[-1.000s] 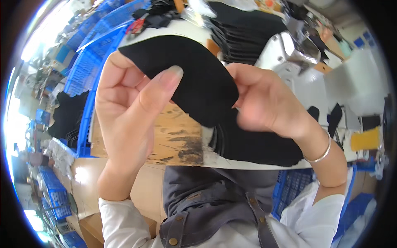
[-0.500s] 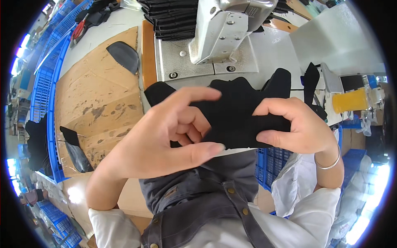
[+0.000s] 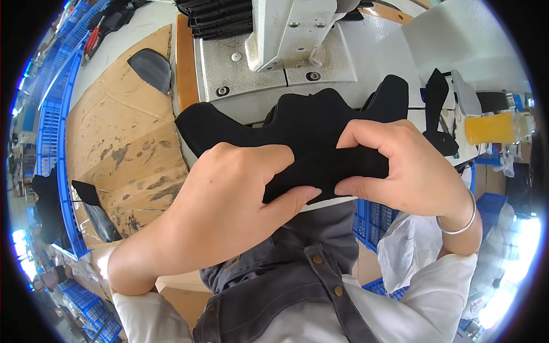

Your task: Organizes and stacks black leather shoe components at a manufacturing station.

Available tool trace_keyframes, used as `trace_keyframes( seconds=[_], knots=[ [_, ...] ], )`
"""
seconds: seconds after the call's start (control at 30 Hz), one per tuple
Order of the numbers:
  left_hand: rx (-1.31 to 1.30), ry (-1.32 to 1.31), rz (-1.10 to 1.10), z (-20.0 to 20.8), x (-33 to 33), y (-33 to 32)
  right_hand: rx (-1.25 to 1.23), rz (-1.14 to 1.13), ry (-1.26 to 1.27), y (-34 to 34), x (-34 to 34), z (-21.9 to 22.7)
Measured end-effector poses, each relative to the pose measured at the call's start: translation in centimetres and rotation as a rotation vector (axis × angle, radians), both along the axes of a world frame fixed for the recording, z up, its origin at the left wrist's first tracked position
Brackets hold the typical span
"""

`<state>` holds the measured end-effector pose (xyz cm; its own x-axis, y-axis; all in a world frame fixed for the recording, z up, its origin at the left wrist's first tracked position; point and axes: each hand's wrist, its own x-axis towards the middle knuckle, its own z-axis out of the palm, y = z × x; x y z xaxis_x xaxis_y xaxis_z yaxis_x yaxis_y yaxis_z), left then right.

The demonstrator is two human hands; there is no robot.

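A black fabric piece (image 3: 311, 123) with a wavy, lobed far edge lies at the near edge of the worktable, in front of the sewing machine (image 3: 291, 34). My left hand (image 3: 240, 183) grips its near edge, with the fingers curled over the cloth and the thumb underneath toward me. Just to the right, my right hand (image 3: 394, 166) pinches the same near edge between thumb and fingers. Between the two hands the cloth is bunched into a fold. My left fingertips are partly hidden behind the hand and the fabric.
A stack of black pieces (image 3: 214, 17) stands behind the machine's left side. Stained cardboard (image 3: 126, 137) on the left carries a dark cut piece (image 3: 150, 68). Blue crates (image 3: 54, 126) line the left edge. At right are a black piece (image 3: 437, 97) and a yellow cylinder (image 3: 489, 128).
My left hand, loose and open before, has closed on the cloth's near edge. My right hand has shifted slightly left, keeping its pinch. The whole scene sits a little higher in view.
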<state>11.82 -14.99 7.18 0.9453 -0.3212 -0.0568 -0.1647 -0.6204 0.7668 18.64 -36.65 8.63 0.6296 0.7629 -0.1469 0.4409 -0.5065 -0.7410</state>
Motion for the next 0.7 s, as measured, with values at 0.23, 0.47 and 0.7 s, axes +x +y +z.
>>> trace_keyframes(
  seconds=[0.23,0.47,0.7],
  knots=[
    [0.049,0.047,-0.002,0.20,0.20,-0.18,-0.049,0.034,-0.033,0.17,0.30,-0.30],
    [0.083,0.035,-0.001,-0.05,0.18,-0.30,-0.066,0.023,0.004,0.22,0.21,-0.11],
    [0.087,0.019,-0.006,-0.21,0.17,-0.20,-0.144,-0.021,0.098,0.59,0.21,0.31]
  ],
)
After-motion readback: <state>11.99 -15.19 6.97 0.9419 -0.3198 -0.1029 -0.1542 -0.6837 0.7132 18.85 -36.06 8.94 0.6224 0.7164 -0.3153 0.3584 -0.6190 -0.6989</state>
